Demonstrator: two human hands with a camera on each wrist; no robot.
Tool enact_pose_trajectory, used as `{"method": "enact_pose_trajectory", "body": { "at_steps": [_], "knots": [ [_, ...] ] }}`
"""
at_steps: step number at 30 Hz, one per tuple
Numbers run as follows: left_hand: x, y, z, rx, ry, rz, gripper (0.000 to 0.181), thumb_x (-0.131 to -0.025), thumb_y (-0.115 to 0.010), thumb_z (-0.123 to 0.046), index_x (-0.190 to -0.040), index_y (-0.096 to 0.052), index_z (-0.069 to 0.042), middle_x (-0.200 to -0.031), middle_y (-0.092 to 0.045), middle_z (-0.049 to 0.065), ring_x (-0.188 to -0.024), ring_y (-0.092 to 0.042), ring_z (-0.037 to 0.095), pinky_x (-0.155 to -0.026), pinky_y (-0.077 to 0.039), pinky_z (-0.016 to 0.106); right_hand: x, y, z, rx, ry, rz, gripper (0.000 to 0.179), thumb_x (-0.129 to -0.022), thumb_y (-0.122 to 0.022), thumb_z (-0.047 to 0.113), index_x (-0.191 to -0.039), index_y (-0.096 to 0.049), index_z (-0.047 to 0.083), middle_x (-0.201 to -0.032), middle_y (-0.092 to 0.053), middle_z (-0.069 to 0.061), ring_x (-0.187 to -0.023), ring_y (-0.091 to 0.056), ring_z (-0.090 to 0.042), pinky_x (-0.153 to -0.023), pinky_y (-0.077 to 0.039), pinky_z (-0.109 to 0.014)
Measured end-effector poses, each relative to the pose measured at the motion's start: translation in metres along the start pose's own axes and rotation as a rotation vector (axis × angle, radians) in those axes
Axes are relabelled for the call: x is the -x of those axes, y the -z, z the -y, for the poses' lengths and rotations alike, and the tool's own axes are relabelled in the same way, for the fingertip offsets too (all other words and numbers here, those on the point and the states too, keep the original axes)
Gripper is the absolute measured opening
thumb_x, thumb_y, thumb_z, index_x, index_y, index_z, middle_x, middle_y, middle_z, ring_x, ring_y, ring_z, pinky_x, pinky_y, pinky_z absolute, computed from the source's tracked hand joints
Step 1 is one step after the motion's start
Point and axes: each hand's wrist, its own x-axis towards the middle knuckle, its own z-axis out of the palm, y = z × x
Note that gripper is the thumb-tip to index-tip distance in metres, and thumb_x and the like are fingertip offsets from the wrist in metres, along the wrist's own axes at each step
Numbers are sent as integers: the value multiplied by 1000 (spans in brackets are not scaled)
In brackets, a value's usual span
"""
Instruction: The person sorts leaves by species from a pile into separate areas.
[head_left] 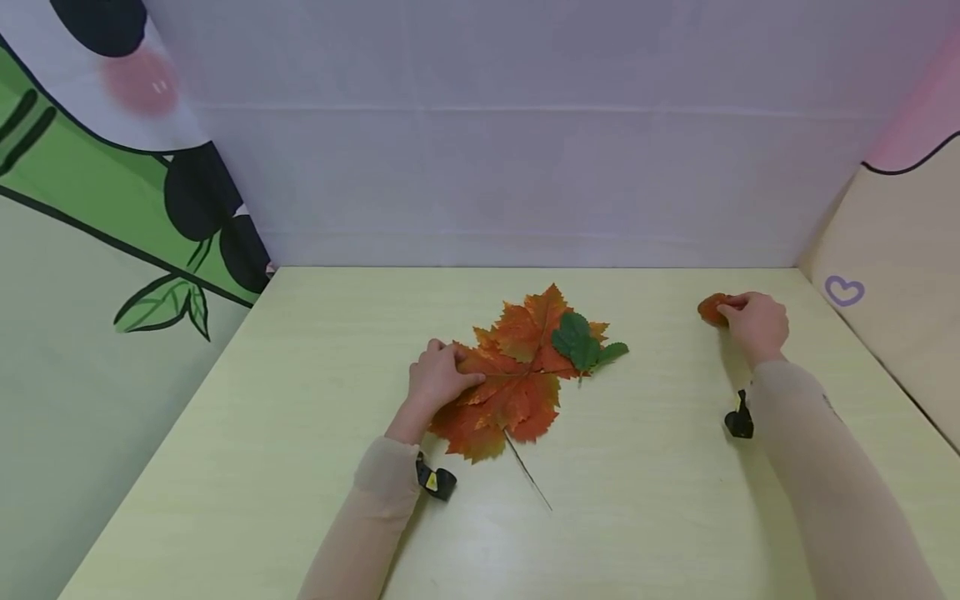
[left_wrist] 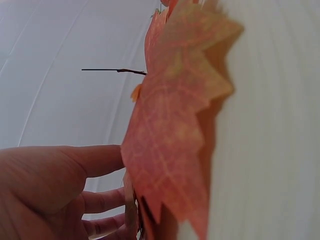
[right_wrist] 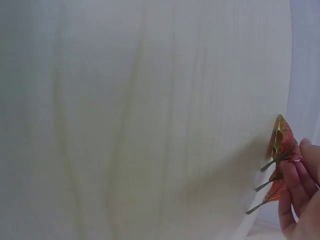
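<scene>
Several large orange-red maple leaves point(head_left: 517, 404) lie overlapped in the middle of the table, with a thin stem pointing toward the near side. My left hand point(head_left: 437, 379) grips their left edge; in the left wrist view the thumb and fingers meet the edge of a leaf point(left_wrist: 167, 130). A small sprig of green leaves point(head_left: 574, 340) rests on the right part of the maple leaves. Far to the right, my right hand point(head_left: 761, 327) pinches a few small orange leaves point(head_left: 711, 310). Their short stems show in the right wrist view, beside the fingers point(right_wrist: 295, 185).
The pale wooden table point(head_left: 285, 433) ends at a plain light cloth backdrop point(head_left: 495, 183). Printed panels with cartoon figures stand at the left point(head_left: 90, 333) and right point(head_left: 900, 250). Black wrist cameras are strapped at both wrists.
</scene>
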Motion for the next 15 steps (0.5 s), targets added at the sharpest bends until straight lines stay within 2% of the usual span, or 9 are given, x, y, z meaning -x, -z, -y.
{"method": "enact_pose_trajectory", "body": {
  "at_steps": [7, 11, 15],
  "knots": [
    [0, -1, 0, 3, -4, 11, 48, -78, -68, -42, -106, -58, -5, -109, -47, 13, -93, -50, 29, -84, -38, 45, 4, 5, -2, 26, 10, 10, 40, -92, -50, 32, -112, -56, -2, -112, -53, -25, -99, -49, -42, -69, -39, -46],
    [-1, 1, 0, -3, -3, 1, 47, -78, -68, -42, -106, -59, -5, -110, -47, 13, -94, -49, 30, -84, -38, 45, 13, 3, 11, 12, 91, 18, 37, -91, -51, 33, -109, -58, 2, -107, -58, -21, -94, -52, -37, -65, -39, -40],
    [1, 2, 0, 4, 5, 15, 47, -78, -68, -41, -106, -58, -5, -111, -47, 14, -95, -49, 30, -85, -38, 45, 31, -1, 29, -1, 204, 46, 36, -91, -53, 34, -107, -60, 2, -101, -61, -20, -86, -56, -32, -62, -40, -35]
  ]
}}
